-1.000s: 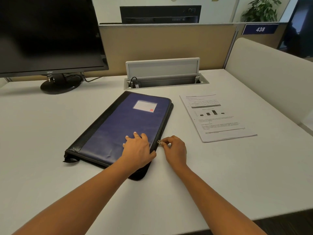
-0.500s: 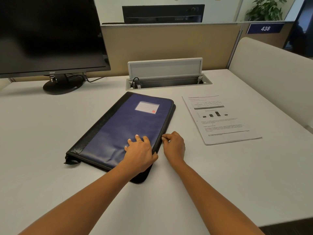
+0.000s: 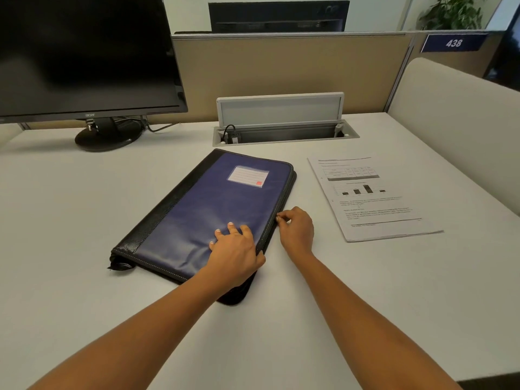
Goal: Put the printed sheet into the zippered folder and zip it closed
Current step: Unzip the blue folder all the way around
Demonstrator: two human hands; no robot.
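Folder [image 3: 225, 198] unzipping, presumably; sheet [image 3: 371, 198] at 3 o'clock.
Left hand [image 3: 235, 250] fingers flat, steadying; right hand [image 3: 297, 228] pinches zipper pull [image 3: 278, 219]: draw smoothly toward 12 o'clock.

Both of our arms come into the head view bare: the left forearm [image 3: 140, 333] and the right forearm [image 3: 365, 319] show uncovered skin from the bottom edge of the frame up to the wrists. Our left hand [image 3: 236, 254] and right hand [image 3: 298, 229] are bare as well. On the left hand we make out short fingernails [image 3: 230, 224] with light tips. The forearms look slender and smooth; finer detail at the wrists we cannot tell.
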